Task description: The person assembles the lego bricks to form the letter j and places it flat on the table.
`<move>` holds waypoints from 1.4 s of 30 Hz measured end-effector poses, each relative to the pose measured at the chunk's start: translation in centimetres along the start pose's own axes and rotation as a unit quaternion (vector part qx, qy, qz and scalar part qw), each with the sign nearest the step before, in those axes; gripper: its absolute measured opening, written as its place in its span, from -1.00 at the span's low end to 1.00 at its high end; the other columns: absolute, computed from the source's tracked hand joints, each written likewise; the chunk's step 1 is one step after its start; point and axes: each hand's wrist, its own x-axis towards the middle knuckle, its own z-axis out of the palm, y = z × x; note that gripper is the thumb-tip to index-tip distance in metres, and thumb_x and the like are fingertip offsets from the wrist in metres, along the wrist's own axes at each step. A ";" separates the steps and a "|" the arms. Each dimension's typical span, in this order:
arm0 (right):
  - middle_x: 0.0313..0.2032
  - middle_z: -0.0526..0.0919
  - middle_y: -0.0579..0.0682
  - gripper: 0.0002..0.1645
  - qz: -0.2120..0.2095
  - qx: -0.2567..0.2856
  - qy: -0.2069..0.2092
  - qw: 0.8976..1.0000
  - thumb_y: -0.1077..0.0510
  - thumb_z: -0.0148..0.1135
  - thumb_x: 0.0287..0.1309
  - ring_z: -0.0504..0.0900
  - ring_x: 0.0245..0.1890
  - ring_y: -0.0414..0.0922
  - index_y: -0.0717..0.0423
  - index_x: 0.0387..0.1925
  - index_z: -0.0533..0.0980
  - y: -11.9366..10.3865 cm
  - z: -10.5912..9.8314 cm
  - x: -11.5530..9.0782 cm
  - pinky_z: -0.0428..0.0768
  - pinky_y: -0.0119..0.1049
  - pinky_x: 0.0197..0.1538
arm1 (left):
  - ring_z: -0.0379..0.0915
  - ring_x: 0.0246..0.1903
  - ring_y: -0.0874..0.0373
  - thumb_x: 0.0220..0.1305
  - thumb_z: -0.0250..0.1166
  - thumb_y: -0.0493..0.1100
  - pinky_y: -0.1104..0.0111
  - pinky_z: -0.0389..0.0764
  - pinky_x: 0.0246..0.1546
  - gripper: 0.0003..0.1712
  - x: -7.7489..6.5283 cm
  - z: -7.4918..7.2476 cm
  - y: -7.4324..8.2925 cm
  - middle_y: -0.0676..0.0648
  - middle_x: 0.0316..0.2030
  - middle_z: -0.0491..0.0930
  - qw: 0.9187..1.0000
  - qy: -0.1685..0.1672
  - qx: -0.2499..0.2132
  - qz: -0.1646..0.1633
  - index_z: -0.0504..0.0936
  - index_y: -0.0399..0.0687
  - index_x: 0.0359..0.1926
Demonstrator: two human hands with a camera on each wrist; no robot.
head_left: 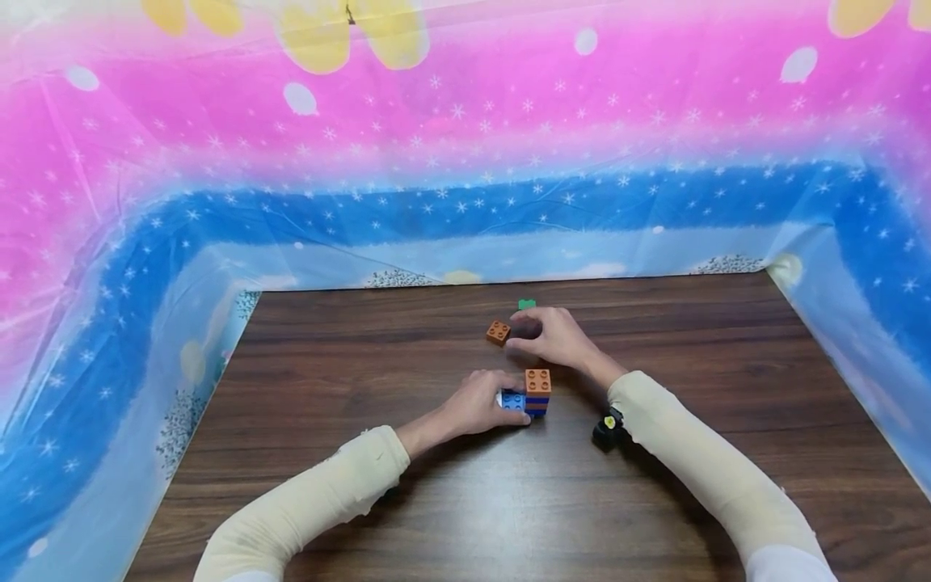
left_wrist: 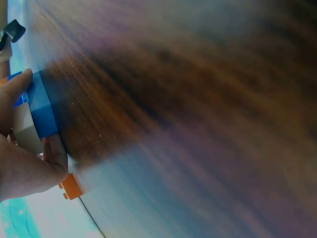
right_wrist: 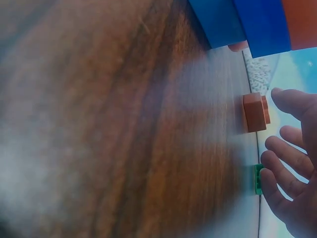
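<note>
My left hand (head_left: 476, 402) grips a small built stack of toy building bricks, thumb on the near side and fingers on the far side. The stack's taller end (head_left: 537, 381) has an orange studded top over blue and orange layers. Beside it a lower light-blue brick (head_left: 513, 402) shows its studs, and a white brick (left_wrist: 26, 128) sits within the left hand's grasp. Farther back, my right hand (head_left: 556, 335) reaches with fingers spread and nothing between them, thumb and fingertips just right of a loose orange brick (head_left: 498, 332). That brick lies studs up on the table.
A green brick (head_left: 527, 305) lies near the table's back, just beyond the right hand's fingers. The dark wooden table (head_left: 349, 347) ends at a patterned pink and blue cloth (head_left: 465, 194) hung around its back and sides. A black wrist camera (head_left: 606, 430) hangs beneath the right wrist.
</note>
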 end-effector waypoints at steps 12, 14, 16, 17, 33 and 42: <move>0.05 0.73 0.02 -0.33 -0.002 -0.011 -0.014 1.000 -0.23 0.46 0.16 0.70 -0.04 -0.06 0.05 0.18 0.61 0.3 0.7 1.3 0.64 -0.05 0.02 | 0.60 -0.02 0.17 0.24 0.49 0.07 0.06 0.43 0.14 -0.45 -0.1 0.0 0.2 0.00 0.06 0.71 1.000 0.005 -0.002 -0.003 0.69 -0.03 0.20; 0.05 0.73 0.02 -0.33 0.000 -0.012 -0.016 1.000 -0.24 0.47 0.15 0.70 -0.04 -0.06 0.05 0.18 0.61 0.3 0.8 1.4 0.64 -0.05 0.03 | 0.60 -0.03 0.17 0.23 0.49 0.07 0.07 0.43 0.14 -0.45 -0.1 0.1 0.2 0.00 0.06 0.71 1.000 0.007 -0.003 -0.001 0.69 -0.03 0.19; 0.04 0.73 0.01 -0.33 0.002 -0.014 -0.019 1.000 -0.22 0.49 0.14 0.70 -0.04 -0.07 0.04 0.17 0.62 0.2 1.0 1.5 0.63 -0.05 0.04 | 0.60 -0.03 0.17 0.23 0.49 0.06 0.07 0.43 0.14 -0.45 -0.1 0.1 0.2 0.00 0.06 0.71 1.000 0.007 -0.006 -0.001 0.69 -0.03 0.19; 0.04 0.73 0.01 -0.33 0.003 -0.016 -0.020 1.000 -0.22 0.49 0.14 0.69 -0.05 -0.08 0.04 0.17 0.62 0.1 1.1 1.6 0.63 -0.06 0.04 | 0.60 -0.04 0.17 0.23 0.49 0.07 0.07 0.42 0.14 -0.45 -0.1 0.1 0.2 0.00 0.06 0.71 1.000 0.007 -0.006 -0.001 0.69 -0.03 0.19; -0.04 0.75 0.02 -0.38 -0.006 -0.063 -0.023 0.998 -0.12 0.52 0.13 0.66 -0.13 -0.09 0.10 0.14 0.63 -0.5 1.7 2.2 0.62 -0.07 -0.02 | 0.58 -0.03 0.20 0.23 0.49 0.09 0.07 0.39 0.17 -0.43 0.1 0.3 0.1 0.01 0.06 0.71 1.000 0.005 0.004 -0.007 0.69 0.00 0.21; -0.09 0.74 0.02 -0.40 -0.004 -0.056 -0.024 0.998 -0.08 0.50 0.16 0.66 -0.14 -0.09 0.09 0.17 0.62 -0.5 1.5 2.0 0.63 -0.09 -0.05 | 0.58 -0.01 0.17 0.24 0.48 0.08 0.04 0.38 0.19 -0.43 0.0 0.1 0.0 0.00 0.09 0.70 1.000 0.006 0.001 -0.008 0.68 -0.01 0.22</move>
